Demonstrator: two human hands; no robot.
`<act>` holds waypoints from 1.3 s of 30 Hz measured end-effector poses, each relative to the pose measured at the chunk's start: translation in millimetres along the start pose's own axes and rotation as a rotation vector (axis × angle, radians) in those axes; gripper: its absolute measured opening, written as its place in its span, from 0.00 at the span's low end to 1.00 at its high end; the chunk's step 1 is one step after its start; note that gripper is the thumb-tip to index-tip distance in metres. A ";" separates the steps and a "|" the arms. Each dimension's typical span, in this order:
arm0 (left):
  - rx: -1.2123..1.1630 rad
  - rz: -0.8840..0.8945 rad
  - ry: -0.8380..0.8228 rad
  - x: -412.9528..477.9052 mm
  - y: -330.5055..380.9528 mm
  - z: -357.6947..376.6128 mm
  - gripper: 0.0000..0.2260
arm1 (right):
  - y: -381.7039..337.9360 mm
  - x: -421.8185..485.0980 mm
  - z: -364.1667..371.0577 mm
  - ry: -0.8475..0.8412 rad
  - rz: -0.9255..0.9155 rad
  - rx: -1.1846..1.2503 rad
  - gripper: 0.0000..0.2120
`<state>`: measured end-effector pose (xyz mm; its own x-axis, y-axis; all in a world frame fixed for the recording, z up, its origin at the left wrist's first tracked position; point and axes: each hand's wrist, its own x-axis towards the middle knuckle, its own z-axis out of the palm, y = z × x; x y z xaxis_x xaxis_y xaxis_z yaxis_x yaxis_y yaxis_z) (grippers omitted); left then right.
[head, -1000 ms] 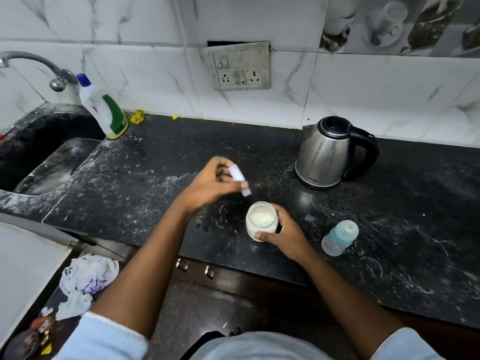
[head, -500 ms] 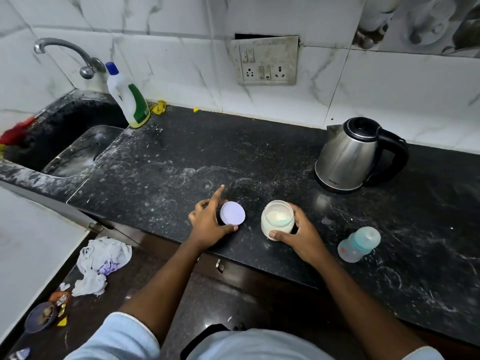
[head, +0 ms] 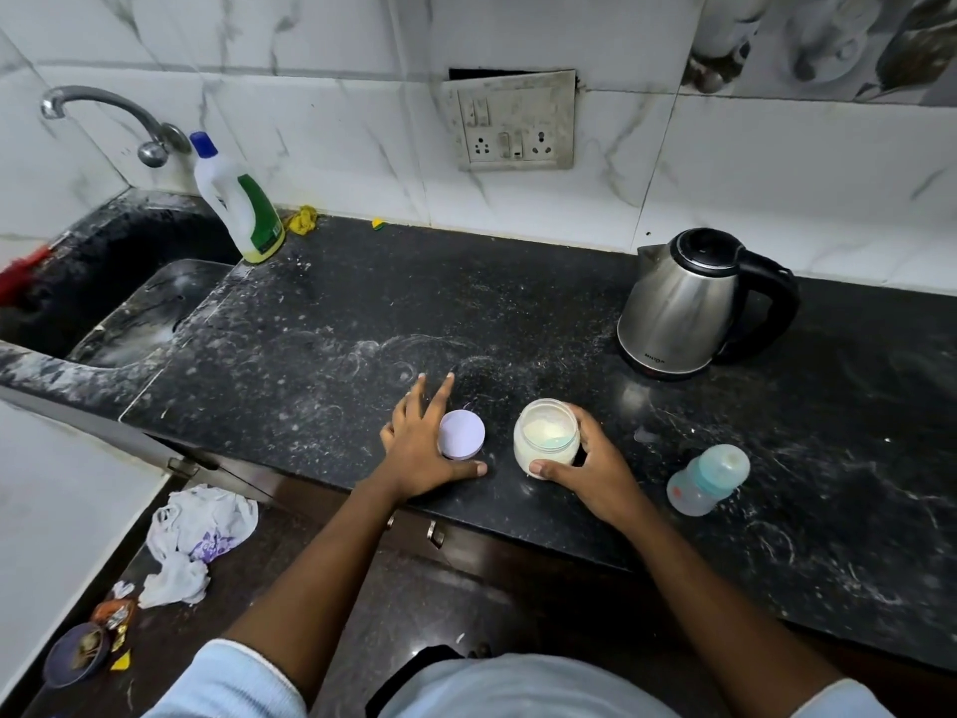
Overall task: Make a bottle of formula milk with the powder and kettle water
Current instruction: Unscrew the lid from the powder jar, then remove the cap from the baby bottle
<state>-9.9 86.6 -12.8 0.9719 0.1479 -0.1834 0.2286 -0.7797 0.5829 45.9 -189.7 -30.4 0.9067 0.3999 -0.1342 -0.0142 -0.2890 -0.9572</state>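
Note:
An open glass jar (head: 545, 438) of pale formula powder stands near the front edge of the black counter (head: 362, 313). My right hand (head: 588, 466) grips it from the right side. The jar's white lid (head: 462, 434) lies flat on the counter just left of the jar. My left hand (head: 422, 445) rests beside the lid with fingers spread and straight, thumb along the lid's near side. A capped baby bottle (head: 707, 480) with a teal top lies on its side to the right. The steel kettle (head: 683, 305) with a black handle stands behind, at the right.
A sink (head: 129, 313) with a tap (head: 103, 114) lies at the far left, a white and green cleaner bottle (head: 238, 204) at its corner. A wall socket panel (head: 512, 124) sits above the counter. Crumpled cloth (head: 191, 541) and scraps lie on the floor at the lower left.
My left hand lowered the lid from above the jar to the counter left of it and has now spread its fingers off it. The right hand stayed on the jar.

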 end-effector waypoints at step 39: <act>-0.544 0.299 -0.075 -2.6 207.3 196.0 0.19 | -65.6 -71.0 -160.6 -0.216 -0.024 -1.116 0.16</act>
<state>23.9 -194.7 -46.6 0.9962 -0.0869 0.0063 -0.0370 -0.3567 0.9335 50.2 -338.8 83.1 0.8084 0.5261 -0.2641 0.4837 -0.8494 -0.2113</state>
